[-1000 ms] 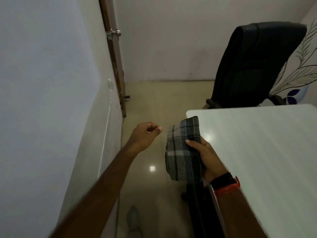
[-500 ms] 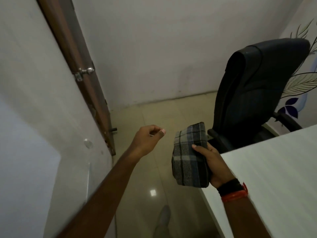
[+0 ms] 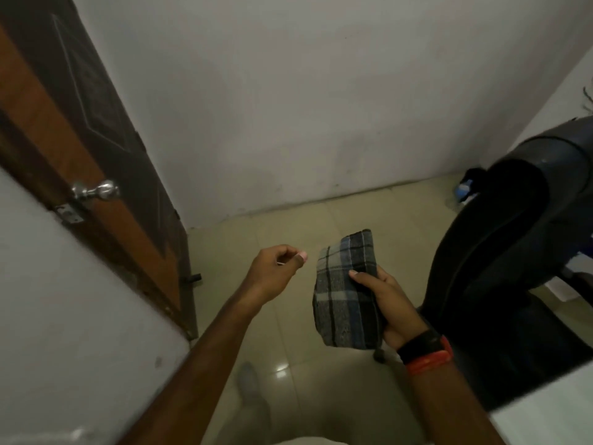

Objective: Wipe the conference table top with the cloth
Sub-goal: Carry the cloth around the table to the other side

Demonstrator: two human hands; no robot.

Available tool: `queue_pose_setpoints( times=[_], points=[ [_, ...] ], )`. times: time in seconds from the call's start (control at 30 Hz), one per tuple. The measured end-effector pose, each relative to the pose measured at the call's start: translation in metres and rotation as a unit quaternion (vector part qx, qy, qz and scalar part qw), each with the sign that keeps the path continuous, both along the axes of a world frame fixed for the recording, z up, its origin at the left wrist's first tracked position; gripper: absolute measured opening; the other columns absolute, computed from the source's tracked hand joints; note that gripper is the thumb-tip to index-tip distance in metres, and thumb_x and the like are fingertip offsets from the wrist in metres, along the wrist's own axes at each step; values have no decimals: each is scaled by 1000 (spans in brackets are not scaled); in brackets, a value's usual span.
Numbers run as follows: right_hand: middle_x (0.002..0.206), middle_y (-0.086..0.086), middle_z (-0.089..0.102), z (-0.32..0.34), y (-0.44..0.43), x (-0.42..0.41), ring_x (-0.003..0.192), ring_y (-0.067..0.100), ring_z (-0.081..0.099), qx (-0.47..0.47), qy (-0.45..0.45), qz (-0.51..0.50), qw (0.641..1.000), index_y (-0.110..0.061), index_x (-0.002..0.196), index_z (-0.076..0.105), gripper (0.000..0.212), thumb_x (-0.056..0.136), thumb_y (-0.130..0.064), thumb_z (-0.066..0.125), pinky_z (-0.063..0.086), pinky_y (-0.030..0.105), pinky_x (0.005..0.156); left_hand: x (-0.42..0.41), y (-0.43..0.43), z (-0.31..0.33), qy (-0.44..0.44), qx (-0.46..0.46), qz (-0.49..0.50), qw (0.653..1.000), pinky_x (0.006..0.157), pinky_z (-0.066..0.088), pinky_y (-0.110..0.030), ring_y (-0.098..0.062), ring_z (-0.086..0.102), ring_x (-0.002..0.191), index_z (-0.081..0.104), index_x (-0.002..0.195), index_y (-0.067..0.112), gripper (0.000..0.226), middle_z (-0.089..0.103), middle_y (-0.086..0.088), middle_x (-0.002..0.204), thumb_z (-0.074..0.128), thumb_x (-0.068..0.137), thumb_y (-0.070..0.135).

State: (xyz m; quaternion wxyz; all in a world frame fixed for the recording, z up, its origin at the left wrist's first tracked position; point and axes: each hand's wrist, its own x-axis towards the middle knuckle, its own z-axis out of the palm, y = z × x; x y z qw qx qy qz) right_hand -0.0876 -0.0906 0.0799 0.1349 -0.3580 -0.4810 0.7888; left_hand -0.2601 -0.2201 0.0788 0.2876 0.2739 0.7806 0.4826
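My right hand (image 3: 383, 300) grips a folded grey, blue and black checked cloth (image 3: 345, 289), held up over the tiled floor with my thumb across its face. My left hand (image 3: 276, 268) hovers just left of the cloth, fingers curled with thumb against forefinger; something thin and pale may be pinched there, too small to tell. Only a white corner of the conference table top (image 3: 545, 412) shows at the bottom right, below and right of both hands.
A black office chair (image 3: 500, 252) stands right of the cloth, close to the table corner. A brown wooden door (image 3: 80, 155) with a metal knob (image 3: 96, 190) stands open at the left. White walls close the room ahead; beige floor tiles (image 3: 288, 229) lie below.
The view has swung left and away from the table, which has shrunk to a corner. Both hands keep their poses, the cloth still in my right hand, now over the floor.
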Motion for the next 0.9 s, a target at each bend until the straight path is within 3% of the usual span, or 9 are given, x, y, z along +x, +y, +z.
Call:
queue_pose_setpoints(
  times=[0.07,0.23,0.43,0.9],
  points=[
    [116,13,75,-3,30,-36,103,31,74,7,-2,-7,1000,-13,126,65,28,99,-11,58,62,38,74,-40,34,-9,-7,4,-9,1000,71,46,-23,-14,66,91,72,104,18,24,71,2,98,60,96,37],
    [118,12,75,0,104,-125,105,32,73,9,-8,-53,999,-13,130,63,31,100,-12,58,62,39,77,-138,125,-7,-25,24,-27,999,70,46,-21,-15,67,89,73,101,16,22,73,1,96,62,95,35],
    [120,10,74,-3,191,-212,107,29,72,4,-12,-121,993,-16,135,60,34,101,-14,56,62,36,76,-227,242,-5,-28,-3,-111,993,67,43,-18,-10,66,87,73,98,20,21,71,6,92,62,95,38],
    [111,2,78,-41,485,-284,97,22,76,3,-33,-304,952,-19,130,63,30,101,-17,60,61,34,72,-303,578,-28,-13,-73,-279,958,66,44,-16,-9,67,88,72,99,19,20,71,6,92,62,96,35]
  ],
)
